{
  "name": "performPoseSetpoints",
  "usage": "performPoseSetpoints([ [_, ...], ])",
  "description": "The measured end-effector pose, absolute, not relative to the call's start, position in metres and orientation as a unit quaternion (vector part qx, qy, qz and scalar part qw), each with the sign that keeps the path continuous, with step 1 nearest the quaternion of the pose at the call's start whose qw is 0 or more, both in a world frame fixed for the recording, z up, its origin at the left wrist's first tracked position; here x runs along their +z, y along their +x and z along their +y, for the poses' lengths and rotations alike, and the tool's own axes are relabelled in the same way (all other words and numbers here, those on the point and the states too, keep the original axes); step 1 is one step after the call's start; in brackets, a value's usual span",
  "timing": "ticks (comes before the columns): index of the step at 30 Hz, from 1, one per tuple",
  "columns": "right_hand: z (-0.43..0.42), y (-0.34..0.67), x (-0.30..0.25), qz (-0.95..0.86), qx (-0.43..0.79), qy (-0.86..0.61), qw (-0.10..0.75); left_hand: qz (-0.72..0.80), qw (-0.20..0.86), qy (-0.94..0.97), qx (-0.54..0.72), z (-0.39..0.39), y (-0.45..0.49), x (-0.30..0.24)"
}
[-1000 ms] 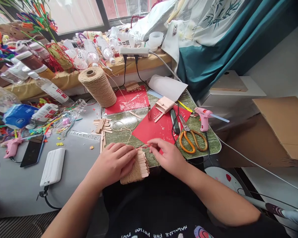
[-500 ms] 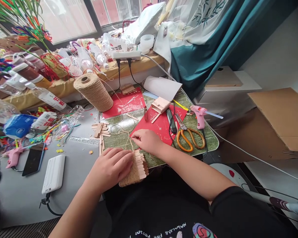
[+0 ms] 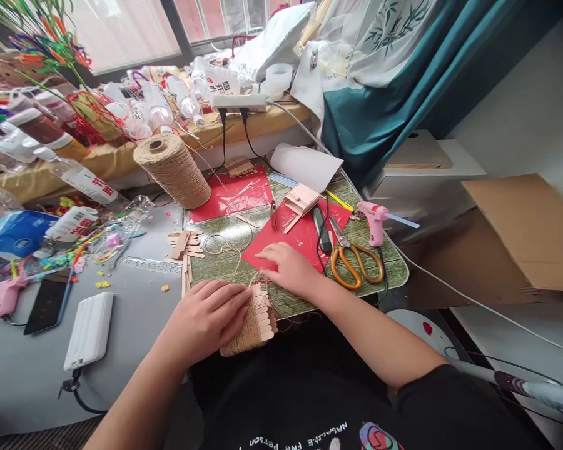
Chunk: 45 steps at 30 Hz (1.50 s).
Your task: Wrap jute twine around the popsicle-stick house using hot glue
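My left hand [image 3: 211, 315] is closed around a craft-stick box [image 3: 264, 317] at the table's front edge. Jute twine [image 3: 241, 340] is wound in tight rows around much of the box, while its right end shows bare rounded stick tips. Just above the box, my right hand [image 3: 288, 267] has its fingers stretched out and its thumb apart from them. A strand of twine rises from the box beside that thumb; whether they touch is hard to see. From the big twine spool [image 3: 176, 175], cord runs in loose loops over the green wood-pattern table [image 3: 216, 269].
Orange-handled scissors [image 3: 354, 259], a utility knife [image 3: 322, 230] and a pink glue gun [image 3: 375, 219] lie to the right. Red sheets [image 3: 263, 247] carry a small stick box [image 3: 303, 199]. Loose craft sticks [image 3: 185, 244] lie left, near a white power bank [image 3: 90, 328].
My right hand has opened from a pinch on the twine and shifted slightly right and down. The left hand stays on the box. The whole view has shifted a little.
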State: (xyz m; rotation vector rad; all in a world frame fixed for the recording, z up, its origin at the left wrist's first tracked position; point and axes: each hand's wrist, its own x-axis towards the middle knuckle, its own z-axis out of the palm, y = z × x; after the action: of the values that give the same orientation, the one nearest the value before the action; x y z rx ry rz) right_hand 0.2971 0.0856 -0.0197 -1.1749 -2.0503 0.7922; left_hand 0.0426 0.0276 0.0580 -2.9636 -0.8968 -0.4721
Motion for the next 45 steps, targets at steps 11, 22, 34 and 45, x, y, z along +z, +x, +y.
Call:
performPoseSetpoints([
  [11, 0.031, 0.459, -0.054, -0.410, 0.027, -0.676, 0.611, -0.275, -0.040, -0.944, -0.177, 0.036, 0.040, 0.049],
  [22, 0.096, 0.497, -0.056, -0.459, 0.176, -0.740, 0.460, -0.283, -0.038, -0.945, -0.159, 0.032, 0.044, 0.057],
  [34, 0.045, 0.459, -0.008, -0.440, 0.364, -0.618, 0.540, -0.285, -0.058, -0.941, -0.173, 0.035, 0.040, 0.049],
  [45, 0.000, 0.361, 0.058, -0.628, 0.566, -0.395, 0.360, -0.300, -0.070, -0.936, -0.173, 0.032, 0.040, 0.049],
])
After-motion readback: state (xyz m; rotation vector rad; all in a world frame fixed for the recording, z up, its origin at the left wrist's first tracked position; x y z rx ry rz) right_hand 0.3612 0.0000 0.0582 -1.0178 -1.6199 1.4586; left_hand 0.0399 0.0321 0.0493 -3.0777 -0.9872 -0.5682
